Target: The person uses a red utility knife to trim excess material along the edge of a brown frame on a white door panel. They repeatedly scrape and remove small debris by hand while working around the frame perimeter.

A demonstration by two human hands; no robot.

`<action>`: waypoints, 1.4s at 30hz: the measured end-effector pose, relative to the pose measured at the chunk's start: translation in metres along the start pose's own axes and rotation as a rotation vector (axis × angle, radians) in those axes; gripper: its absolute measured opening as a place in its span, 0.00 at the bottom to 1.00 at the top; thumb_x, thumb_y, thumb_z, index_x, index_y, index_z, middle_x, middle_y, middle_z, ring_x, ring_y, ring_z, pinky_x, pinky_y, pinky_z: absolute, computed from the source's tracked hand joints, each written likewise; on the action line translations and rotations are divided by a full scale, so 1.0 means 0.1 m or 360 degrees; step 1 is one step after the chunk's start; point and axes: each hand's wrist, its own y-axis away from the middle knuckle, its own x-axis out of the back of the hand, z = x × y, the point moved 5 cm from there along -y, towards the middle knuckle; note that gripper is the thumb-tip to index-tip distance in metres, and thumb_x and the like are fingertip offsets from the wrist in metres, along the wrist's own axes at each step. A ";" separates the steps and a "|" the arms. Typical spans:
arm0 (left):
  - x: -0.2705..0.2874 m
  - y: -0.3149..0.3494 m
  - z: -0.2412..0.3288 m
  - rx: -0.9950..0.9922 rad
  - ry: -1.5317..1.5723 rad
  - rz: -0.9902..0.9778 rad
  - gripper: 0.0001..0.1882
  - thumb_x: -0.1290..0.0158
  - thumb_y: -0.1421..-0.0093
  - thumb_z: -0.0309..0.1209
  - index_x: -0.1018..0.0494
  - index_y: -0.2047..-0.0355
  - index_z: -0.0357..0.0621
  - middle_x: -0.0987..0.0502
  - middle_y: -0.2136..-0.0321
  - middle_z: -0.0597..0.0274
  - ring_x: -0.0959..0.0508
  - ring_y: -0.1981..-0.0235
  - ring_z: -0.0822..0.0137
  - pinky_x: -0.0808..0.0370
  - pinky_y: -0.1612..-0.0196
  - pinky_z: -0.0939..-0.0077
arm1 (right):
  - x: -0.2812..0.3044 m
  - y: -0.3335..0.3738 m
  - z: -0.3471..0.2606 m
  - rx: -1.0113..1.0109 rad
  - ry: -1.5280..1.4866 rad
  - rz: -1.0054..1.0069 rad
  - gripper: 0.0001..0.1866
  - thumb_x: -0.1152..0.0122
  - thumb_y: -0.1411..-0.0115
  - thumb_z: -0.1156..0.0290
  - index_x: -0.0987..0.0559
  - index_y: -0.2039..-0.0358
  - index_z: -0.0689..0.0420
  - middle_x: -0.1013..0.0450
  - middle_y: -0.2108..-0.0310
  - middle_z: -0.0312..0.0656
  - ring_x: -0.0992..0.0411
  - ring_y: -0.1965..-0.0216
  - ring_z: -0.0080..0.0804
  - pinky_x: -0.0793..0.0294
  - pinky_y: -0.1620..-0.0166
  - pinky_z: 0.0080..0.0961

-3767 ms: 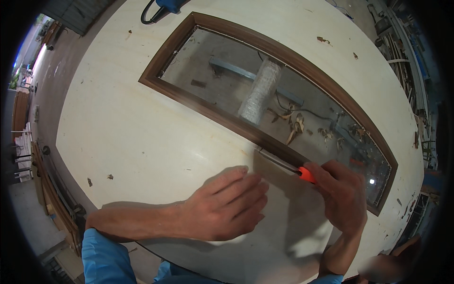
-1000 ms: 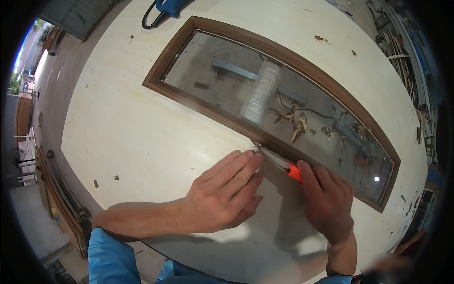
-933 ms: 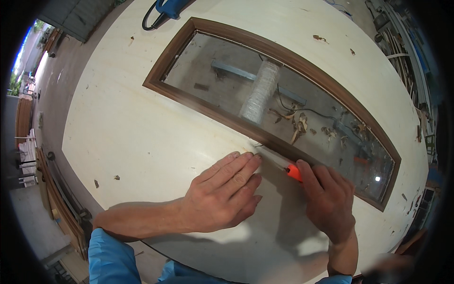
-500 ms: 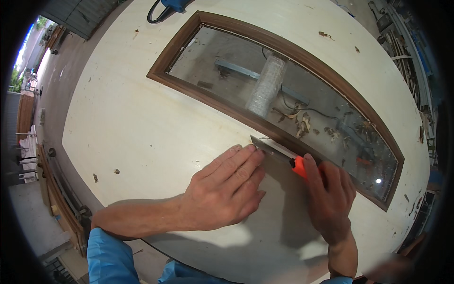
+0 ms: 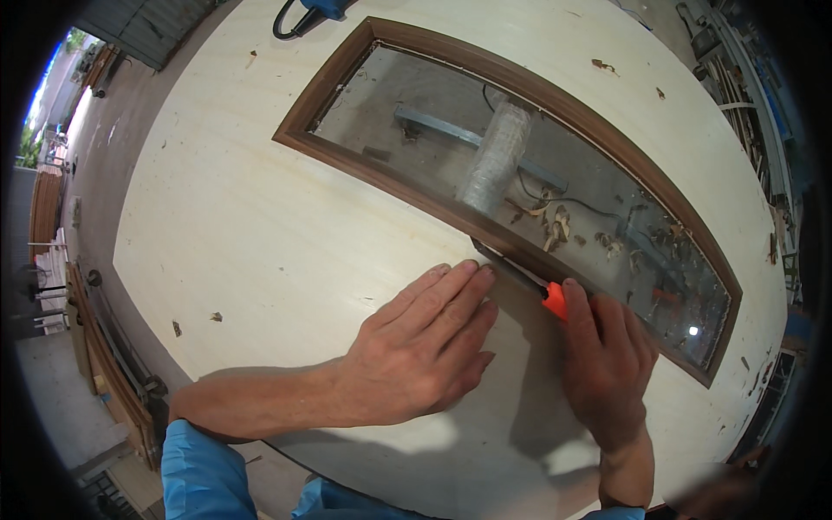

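Note:
My right hand [image 5: 612, 362] is closed round the orange handle of a utility knife [image 5: 555, 301]. Its long blade lies along the near edge of a brown wooden frame [image 5: 416, 198], with the tip against that edge. My left hand [image 5: 425, 347] rests flat on the pale board [image 5: 217, 234], fingers stretched out and fingertips close beside the blade. Inside the frame, which is wide with a curved far side, sits a clear pane [image 5: 416, 95]. Through the pane show a wrapped cylinder [image 5: 497, 156], a metal bar and curled scraps on the floor.
A blue tool with a black cord [image 5: 322, 9] lies at the board's far edge. Small brown scraps [image 5: 604, 66] are scattered over the board. Stacked boards [image 5: 108, 373] stand on the floor at the left, and racks with long strips [image 5: 732, 95] line the right.
The knife blade has turned and shifted slightly right, so its tip now meets the frame's near edge. My left hand has moved a little right along the board.

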 end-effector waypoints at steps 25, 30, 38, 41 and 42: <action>0.01 -0.03 0.02 -0.0088 -0.0033 0.0011 0.20 0.33 0.44 0.35 0.16 0.56 0.31 0.18 0.46 0.36 0.20 0.38 0.43 0.19 0.39 0.51 | -0.02 0.13 0.10 0.0043 0.0036 0.0116 0.27 0.38 0.46 0.78 0.16 0.43 0.60 0.28 0.66 0.42 0.30 0.72 0.34 0.27 0.69 0.31; 0.00 -0.03 0.02 -0.0071 -0.0025 0.0005 0.21 0.33 0.44 0.35 0.16 0.55 0.32 0.19 0.45 0.36 0.21 0.37 0.43 0.19 0.39 0.51 | 0.02 0.05 0.08 0.0002 -0.0001 0.0003 0.24 0.38 0.45 0.78 0.15 0.46 0.60 0.29 0.68 0.40 0.28 0.72 0.34 0.26 0.69 0.32; 0.02 -0.03 0.00 -0.0059 -0.0018 0.0008 0.21 0.31 0.47 0.34 0.16 0.56 0.32 0.19 0.45 0.38 0.21 0.37 0.43 0.19 0.40 0.50 | 0.11 -0.05 0.15 -0.0074 -0.0289 -0.0248 0.19 0.34 0.45 0.77 0.15 0.50 0.56 0.28 0.70 0.37 0.25 0.70 0.35 0.24 0.69 0.33; 0.02 -0.01 0.00 -0.0067 -0.0019 -0.0003 0.21 0.31 0.47 0.34 0.16 0.56 0.32 0.18 0.47 0.39 0.21 0.37 0.44 0.19 0.39 0.50 | 0.12 0.01 0.18 -0.0044 -0.0277 -0.0272 0.21 0.31 0.45 0.74 0.15 0.49 0.55 0.29 0.71 0.37 0.25 0.70 0.35 0.25 0.68 0.33; 0.02 0.00 0.00 -0.0077 -0.0016 -0.0005 0.21 0.31 0.47 0.34 0.16 0.56 0.32 0.18 0.47 0.39 0.21 0.37 0.44 0.19 0.39 0.50 | 0.12 0.03 0.18 -0.0029 -0.0260 -0.0221 0.22 0.31 0.44 0.73 0.15 0.47 0.54 0.30 0.70 0.37 0.26 0.71 0.35 0.25 0.68 0.33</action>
